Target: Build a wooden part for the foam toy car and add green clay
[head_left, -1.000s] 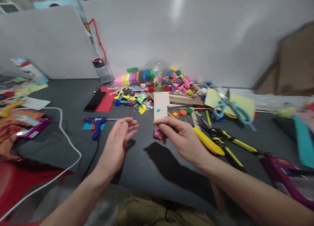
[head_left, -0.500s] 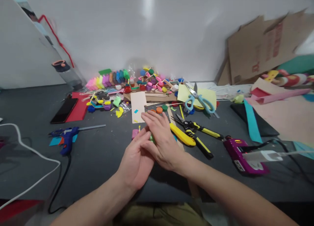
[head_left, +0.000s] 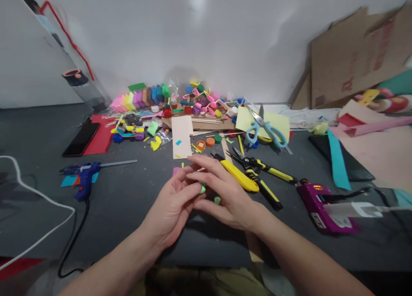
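Note:
A small lump of light green modelling clay (head_left: 202, 188) shows at the thumb tip of my left hand (head_left: 174, 206), whose fingers curl behind it. My right hand (head_left: 227, 191) lies over the left fingertips with its fingers stretched out and its thumb apart. Another green piece (head_left: 217, 200) shows under the right palm, partly covered. Behind the left fingers a pink-purple piece (head_left: 177, 170) peeks out. A yellow utility knife (head_left: 240, 176) lies just beyond my right hand.
Pliers (head_left: 254, 167) and scissors (head_left: 264, 126) lie right of centre, a purple power adapter (head_left: 325, 208) farther right. A blue glue gun (head_left: 84, 180) with its cord is on the left, near a phone (head_left: 82, 138). Colourful clay packs (head_left: 141, 98) line the whiteboard (head_left: 225, 43).
My hands have parted from a palm-on-palm press, the right one shifting rightward. The green clay between them has come into clearer view. The camera view has shifted slightly.

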`<action>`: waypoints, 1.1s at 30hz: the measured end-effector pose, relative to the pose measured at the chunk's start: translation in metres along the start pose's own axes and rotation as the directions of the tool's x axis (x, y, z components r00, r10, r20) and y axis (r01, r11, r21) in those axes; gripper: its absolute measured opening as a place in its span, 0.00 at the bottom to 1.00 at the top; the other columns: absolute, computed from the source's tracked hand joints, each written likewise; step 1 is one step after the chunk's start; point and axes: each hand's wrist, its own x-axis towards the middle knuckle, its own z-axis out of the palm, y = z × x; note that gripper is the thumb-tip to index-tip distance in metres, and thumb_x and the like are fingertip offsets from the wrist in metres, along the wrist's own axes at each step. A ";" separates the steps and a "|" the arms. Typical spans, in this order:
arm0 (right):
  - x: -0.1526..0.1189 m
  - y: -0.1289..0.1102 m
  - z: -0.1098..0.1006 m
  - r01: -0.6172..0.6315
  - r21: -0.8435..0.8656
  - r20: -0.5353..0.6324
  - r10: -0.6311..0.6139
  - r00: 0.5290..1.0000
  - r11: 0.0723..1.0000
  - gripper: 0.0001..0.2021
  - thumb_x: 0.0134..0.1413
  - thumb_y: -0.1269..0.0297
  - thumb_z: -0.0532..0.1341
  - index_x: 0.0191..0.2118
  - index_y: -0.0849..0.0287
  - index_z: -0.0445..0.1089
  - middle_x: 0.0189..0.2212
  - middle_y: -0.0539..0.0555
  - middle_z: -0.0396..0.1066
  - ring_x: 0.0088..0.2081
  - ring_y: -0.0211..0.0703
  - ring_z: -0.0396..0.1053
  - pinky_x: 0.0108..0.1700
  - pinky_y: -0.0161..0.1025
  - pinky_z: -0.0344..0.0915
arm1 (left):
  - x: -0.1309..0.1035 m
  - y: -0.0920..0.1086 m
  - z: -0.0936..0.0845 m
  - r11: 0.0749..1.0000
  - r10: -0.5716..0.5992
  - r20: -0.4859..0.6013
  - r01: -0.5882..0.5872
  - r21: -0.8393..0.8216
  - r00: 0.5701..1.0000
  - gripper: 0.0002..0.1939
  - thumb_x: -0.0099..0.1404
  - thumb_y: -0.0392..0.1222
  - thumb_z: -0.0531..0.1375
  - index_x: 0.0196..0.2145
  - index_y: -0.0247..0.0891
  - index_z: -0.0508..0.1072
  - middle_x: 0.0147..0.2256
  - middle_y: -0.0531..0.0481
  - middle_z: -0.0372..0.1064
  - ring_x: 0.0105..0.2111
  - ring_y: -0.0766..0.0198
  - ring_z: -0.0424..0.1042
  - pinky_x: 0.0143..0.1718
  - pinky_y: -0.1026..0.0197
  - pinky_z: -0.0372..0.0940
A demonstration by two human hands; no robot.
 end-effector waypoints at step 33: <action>-0.002 -0.015 0.001 0.177 -0.135 -0.067 -0.188 0.980 0.975 0.18 0.62 0.73 0.56 0.58 0.64 0.65 0.59 0.67 0.71 0.67 0.52 0.60 0.71 0.61 0.45 | 0.006 -0.011 0.015 0.992 0.093 -0.135 -0.103 -0.073 0.986 0.10 0.62 0.39 0.63 0.41 0.39 0.81 0.44 0.46 0.80 0.54 0.54 0.75 0.59 0.56 0.67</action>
